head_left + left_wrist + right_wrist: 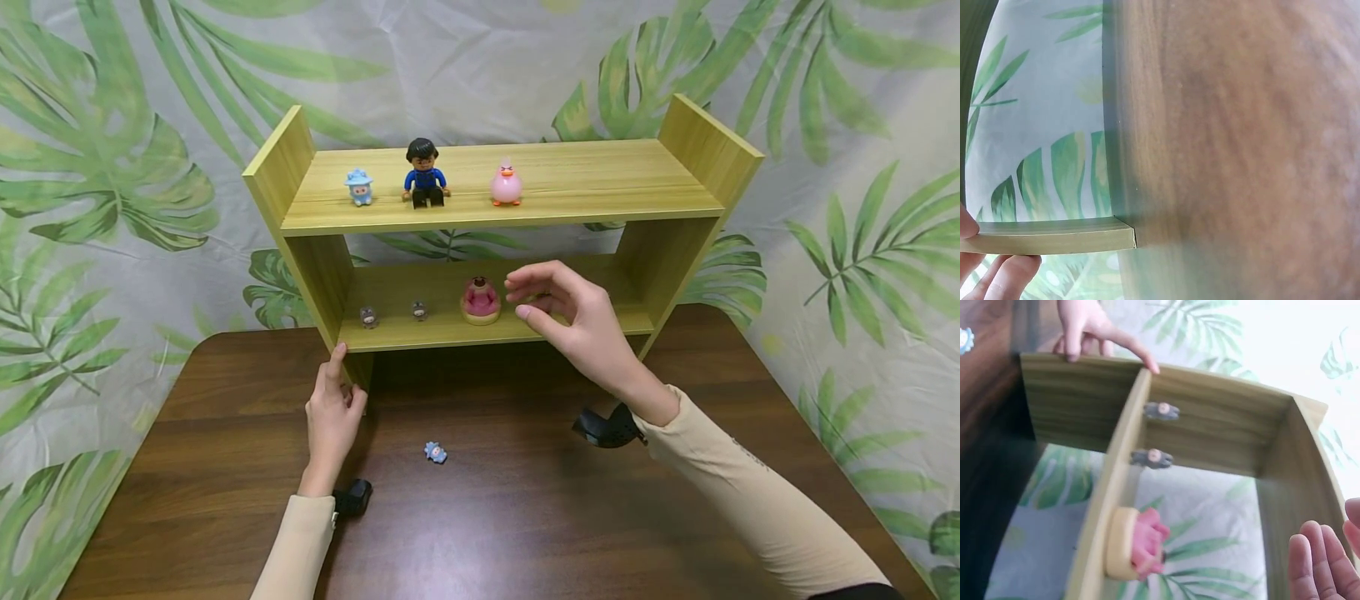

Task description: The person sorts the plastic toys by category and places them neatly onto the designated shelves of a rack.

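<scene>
My left hand [335, 417] grips the side panel of a wooden shelf unit [480, 218] low on its left, thumb on the inner face, index finger stretched along the front edge. In the left wrist view, fingertips [1013, 278] show behind that panel. My right hand [573, 321] hovers in front of the lower shelf with fingers gently bent and nothing between them. Just left of it sits a pink figure with a brown head on a yellow base [480, 302]. Two small grey figures [368, 317] [419, 311] stand farther left on that shelf.
Up top stand a blue-hatted figure [360, 188], a black-haired toy man [425, 173] and a pink bird-like figure [506, 185]. A small blue figure [435, 452] lies on the brown table [480, 533]. A leaf-patterned cloth [480, 75] hangs behind.
</scene>
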A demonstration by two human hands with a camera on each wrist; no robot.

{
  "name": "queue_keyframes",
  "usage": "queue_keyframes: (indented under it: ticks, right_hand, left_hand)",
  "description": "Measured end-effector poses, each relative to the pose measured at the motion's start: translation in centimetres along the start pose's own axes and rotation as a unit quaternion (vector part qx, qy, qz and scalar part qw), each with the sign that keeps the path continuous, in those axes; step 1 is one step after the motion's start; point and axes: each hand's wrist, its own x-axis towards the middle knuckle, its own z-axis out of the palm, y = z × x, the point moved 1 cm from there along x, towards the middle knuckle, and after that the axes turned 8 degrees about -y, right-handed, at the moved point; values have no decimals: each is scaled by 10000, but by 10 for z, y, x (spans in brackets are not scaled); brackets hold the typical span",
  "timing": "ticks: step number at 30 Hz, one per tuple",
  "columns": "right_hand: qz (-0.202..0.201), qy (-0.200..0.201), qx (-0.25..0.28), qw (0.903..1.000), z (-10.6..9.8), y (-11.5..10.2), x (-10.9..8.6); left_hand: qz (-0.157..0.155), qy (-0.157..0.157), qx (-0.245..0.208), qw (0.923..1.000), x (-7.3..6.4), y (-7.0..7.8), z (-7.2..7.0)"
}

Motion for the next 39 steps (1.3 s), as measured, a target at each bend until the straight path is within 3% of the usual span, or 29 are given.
queue_keyframes:
  ticks: [16, 39]
  right_hand:
    - [464, -540, 189, 9973, 36, 32, -22]
    - [1004, -1423, -116, 9847, 83, 68, -44]
  left_hand:
    - [-6, -28, 5, 10000, -1, 0, 0]
    - [-21, 8, -4, 10000, -1, 0, 1]
